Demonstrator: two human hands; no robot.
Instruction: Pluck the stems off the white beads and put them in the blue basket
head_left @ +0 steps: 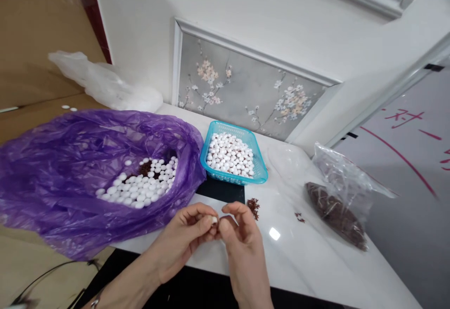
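Between the thumb and fingers of my left hand (191,227) is a small white bead-like piece (214,220), mostly covered by the fingertips. My right hand (242,241) meets it there, thumb and fingers pinched together; whatever they hold is hidden or too small to name. Just beyond the right fingers lies a small heap of reddish-brown bits (253,208). A turquoise plastic basket (260,168) of white rounded pieces (230,156) stands behind both hands. To their left, an open purple plastic bag (52,196) holds more white pieces (140,192) with some dark brown bits among them.
A clear bag of brown bits (337,215) lies at the right, with a few loose bits (300,217) nearby. Crumpled translucent plastic (116,86) sits at the back left. A floral panel wall (242,84) and a whiteboard (397,173) border the white table (316,267).
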